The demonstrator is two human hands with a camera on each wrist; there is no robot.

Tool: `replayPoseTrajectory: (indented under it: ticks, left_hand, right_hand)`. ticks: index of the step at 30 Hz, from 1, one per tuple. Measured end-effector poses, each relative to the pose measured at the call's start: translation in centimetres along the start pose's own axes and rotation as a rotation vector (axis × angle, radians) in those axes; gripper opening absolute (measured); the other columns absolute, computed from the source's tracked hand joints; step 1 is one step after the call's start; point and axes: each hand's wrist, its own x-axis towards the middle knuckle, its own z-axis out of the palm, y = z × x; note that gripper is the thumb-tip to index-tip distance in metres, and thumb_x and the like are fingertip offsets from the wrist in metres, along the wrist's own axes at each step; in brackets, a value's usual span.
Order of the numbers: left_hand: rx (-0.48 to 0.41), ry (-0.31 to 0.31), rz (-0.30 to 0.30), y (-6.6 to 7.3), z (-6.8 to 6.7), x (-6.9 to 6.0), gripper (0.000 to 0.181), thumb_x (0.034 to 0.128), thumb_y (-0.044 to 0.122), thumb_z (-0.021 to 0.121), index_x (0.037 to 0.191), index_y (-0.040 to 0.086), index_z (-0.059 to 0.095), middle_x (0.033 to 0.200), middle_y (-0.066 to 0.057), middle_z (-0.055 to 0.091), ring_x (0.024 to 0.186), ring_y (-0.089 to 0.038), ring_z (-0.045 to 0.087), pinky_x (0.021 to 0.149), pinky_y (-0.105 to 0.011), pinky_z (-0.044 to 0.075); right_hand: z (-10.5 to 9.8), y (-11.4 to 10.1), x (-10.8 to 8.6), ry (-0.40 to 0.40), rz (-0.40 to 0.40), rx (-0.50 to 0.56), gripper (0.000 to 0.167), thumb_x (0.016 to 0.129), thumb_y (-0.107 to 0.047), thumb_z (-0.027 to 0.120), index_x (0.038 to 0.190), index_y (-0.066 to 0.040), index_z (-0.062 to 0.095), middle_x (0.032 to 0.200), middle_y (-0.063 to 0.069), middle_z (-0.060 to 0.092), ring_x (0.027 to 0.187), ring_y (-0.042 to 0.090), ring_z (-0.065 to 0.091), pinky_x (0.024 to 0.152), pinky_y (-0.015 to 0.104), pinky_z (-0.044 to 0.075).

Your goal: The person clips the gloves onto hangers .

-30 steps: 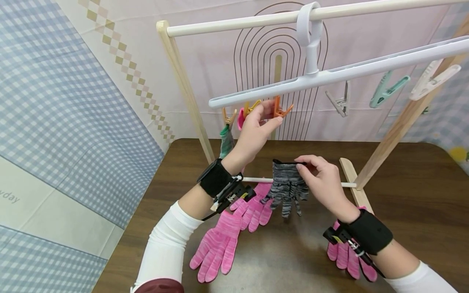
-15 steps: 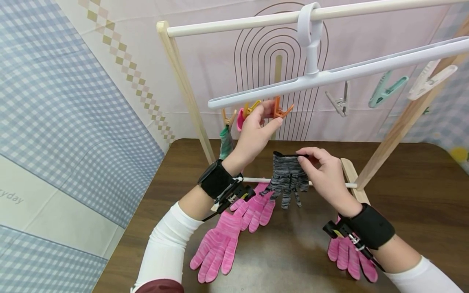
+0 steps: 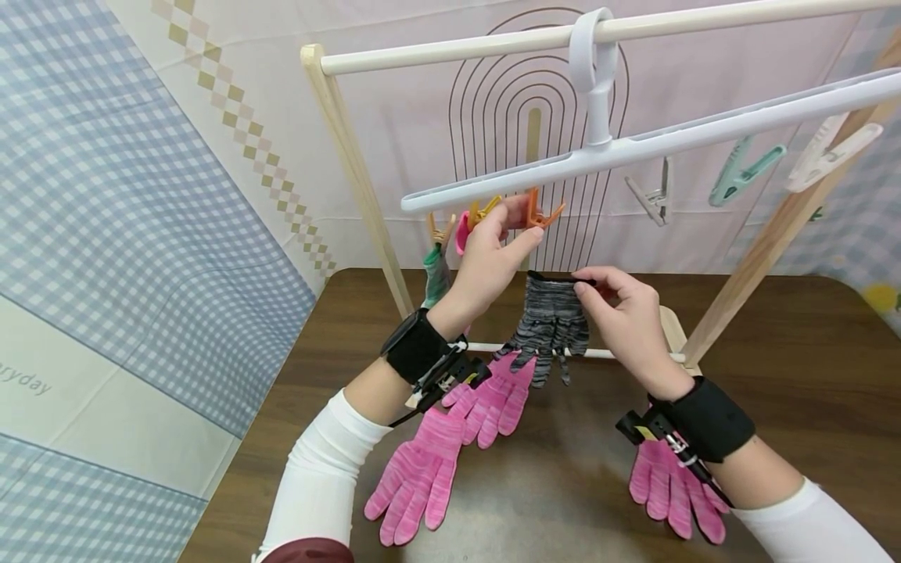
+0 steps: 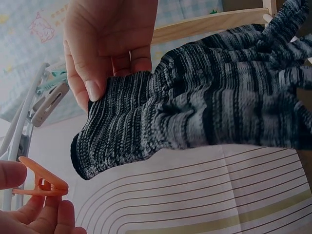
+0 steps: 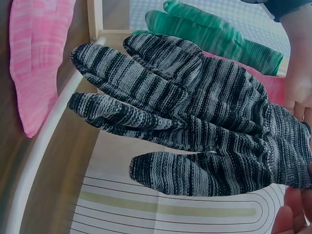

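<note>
My left hand (image 3: 489, 254) is raised under the white hanger (image 3: 521, 173) and pinches an orange clothespin (image 3: 540, 219) that hangs from it. In the left wrist view, thumb and fingers lie on either side of this clothespin (image 4: 45, 176). My right hand (image 3: 626, 320) pinches the black cuff edge of a black-and-grey striped knit glove (image 3: 552, 309). Fingers down, the glove hangs below the orange clothespin, apart from it. The cuff faces the clothespin in the left wrist view, with a gap between them.
A green glove (image 3: 435, 274) hangs from a wooden-coloured clothespin (image 3: 440, 231). Beside it is a yellow clothespin (image 3: 482, 209) with something pink. Grey, mint and white clothespins (image 3: 834, 156) hang at right. Pink gloves (image 3: 415, 477) lie on the table (image 3: 563, 500). A wooden rack (image 3: 359, 180) carries the hanger.
My right hand has lifted the striped glove upward, closer to the orange clothespin. My left hand has stayed at the clothespin.
</note>
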Motion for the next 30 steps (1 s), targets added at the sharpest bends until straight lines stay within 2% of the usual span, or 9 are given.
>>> replayPoseTrajectory:
  ticks: [4, 13, 16, 22, 30]
  left_hand:
    - [0.011, 0.009, 0.027, -0.7, 0.1, 0.3, 0.039, 0.088, 0.014, 0.051, 0.125, 0.004, 0.044, 0.114, -0.008, 0.055, 0.107, -0.013, 0.048, 0.095, -0.027, 0.032]
    - [0.067, 0.018, 0.084, -0.8, 0.1, 0.1, 0.036, 0.0881, 0.013, 0.051, 0.123, 0.004, 0.047, 0.112, -0.007, 0.057, 0.105, -0.011, 0.05, 0.093, -0.028, 0.036]
    - [0.075, 0.016, 0.084, -0.7, 0.1, 0.1, 0.035, 0.0883, 0.014, 0.051, 0.122, 0.005, 0.048, 0.111, -0.007, 0.058, 0.105, -0.011, 0.05, 0.092, -0.027, 0.037]
    - [0.035, 0.014, 0.077, -0.7, 0.2, 0.2, 0.035, 0.0879, 0.013, 0.051, 0.122, 0.004, 0.048, 0.111, -0.009, 0.058, 0.104, -0.012, 0.051, 0.092, -0.026, 0.037]
    - [0.016, 0.002, 0.066, -0.8, 0.1, 0.3, 0.035, 0.0882, 0.013, 0.051, 0.121, 0.003, 0.048, 0.11, -0.009, 0.059, 0.103, -0.012, 0.052, 0.089, -0.024, 0.039]
  right_hand:
    - [0.0, 0.0, 0.2, -0.002, -0.005, 0.002, 0.015, 0.084, -0.008, 0.056, 0.096, -0.003, 0.065, 0.074, -0.016, 0.052, 0.062, 0.0, 0.044, 0.056, 0.015, 0.034]
    - [0.1, -0.4, 0.8, 0.013, -0.016, 0.01, 0.015, 0.084, -0.009, 0.056, 0.094, -0.003, 0.065, 0.072, -0.018, 0.053, 0.06, -0.001, 0.045, 0.055, 0.014, 0.035]
    - [0.2, -0.6, 1.1, 0.017, -0.028, 0.012, 0.015, 0.084, -0.009, 0.056, 0.095, -0.003, 0.065, 0.073, -0.017, 0.053, 0.06, 0.0, 0.045, 0.056, 0.014, 0.035]
    - [0.3, -0.8, 1.5, 0.029, -0.045, 0.033, 0.015, 0.084, -0.007, 0.056, 0.095, -0.001, 0.064, 0.073, -0.015, 0.052, 0.061, 0.001, 0.043, 0.056, 0.015, 0.034]
    - [0.5, -1.0, 1.9, 0.03, -0.04, 0.044, 0.016, 0.084, -0.008, 0.056, 0.096, 0.0, 0.064, 0.075, -0.02, 0.052, 0.062, 0.0, 0.043, 0.057, 0.015, 0.034]
